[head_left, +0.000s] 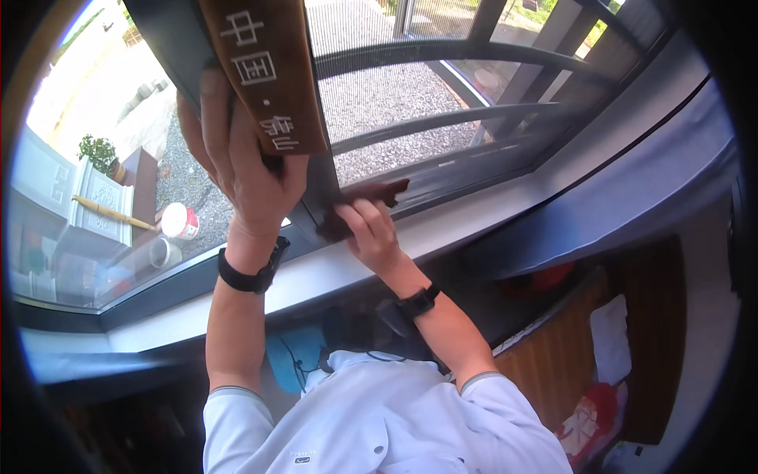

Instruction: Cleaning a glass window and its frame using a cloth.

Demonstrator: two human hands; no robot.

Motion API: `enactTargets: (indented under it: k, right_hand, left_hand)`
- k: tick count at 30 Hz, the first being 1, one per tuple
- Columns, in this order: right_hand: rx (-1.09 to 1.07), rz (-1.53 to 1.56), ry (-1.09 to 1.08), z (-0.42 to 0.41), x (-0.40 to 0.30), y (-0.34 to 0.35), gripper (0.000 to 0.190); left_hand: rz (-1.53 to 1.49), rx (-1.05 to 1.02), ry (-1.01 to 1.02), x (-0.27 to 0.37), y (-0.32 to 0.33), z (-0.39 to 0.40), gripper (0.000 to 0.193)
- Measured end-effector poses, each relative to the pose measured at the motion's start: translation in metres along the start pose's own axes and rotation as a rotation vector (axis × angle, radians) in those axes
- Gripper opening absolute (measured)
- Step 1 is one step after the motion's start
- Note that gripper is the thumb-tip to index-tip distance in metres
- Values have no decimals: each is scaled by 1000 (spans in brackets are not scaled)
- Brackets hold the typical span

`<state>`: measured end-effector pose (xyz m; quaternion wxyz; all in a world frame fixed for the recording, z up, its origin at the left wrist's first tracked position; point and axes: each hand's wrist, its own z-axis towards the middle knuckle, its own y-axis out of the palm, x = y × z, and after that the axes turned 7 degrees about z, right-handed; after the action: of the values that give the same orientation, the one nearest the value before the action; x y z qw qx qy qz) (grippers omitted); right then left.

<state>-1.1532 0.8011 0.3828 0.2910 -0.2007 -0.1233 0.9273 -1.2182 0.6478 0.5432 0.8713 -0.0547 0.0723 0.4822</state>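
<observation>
My left hand [243, 148] is raised and wrapped on the dark upright of a window frame [172, 53]. A brown plaque [266, 77] with white writing partly covers my fingers and thumb. Lower and to the right, my right hand [373, 231] holds a dark brown cloth [373, 194]. The cloth lies against the bottom corner of the frame, just above the pale sill [468, 222]; one crumpled end sticks out to the right past my fingers. A black band circles each wrist.
An insect screen [379, 118] with curved dark bars behind it spans the right opening. Outside are gravel, a white bucket [179, 221] and a potted plant [98, 155]. A blue-grey curtain [586, 207] hangs at right, near a wooden surface [551, 355].
</observation>
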Motion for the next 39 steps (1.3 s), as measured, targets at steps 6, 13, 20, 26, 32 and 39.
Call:
enactTargets:
  k: [6, 13, 20, 26, 32, 39]
  right_hand:
    - [-83, 151, 386, -63, 12, -19, 46]
    - [315, 87, -212, 153, -19, -53, 53]
    - [90, -145, -240, 53, 0, 16, 32]
    - [-314, -52, -362, -56, 36, 4, 30]
    - [256, -95, -18, 45, 13, -60, 61]
    - [-124, -691, -372, 78, 34, -33, 6]
  left_hand:
    - [11, -56, -34, 1, -2, -6, 42]
    - [-16, -58, -111, 3, -7, -5, 35]
    - [-43, -57, -54, 0, -4, -3, 35]
    - [-42, -36, -91, -4, -6, -12, 33]
    - [-67, -109, -95, 1, -8, -14, 37]
    - [-49, -82, -90, -6, 0, -16, 40]
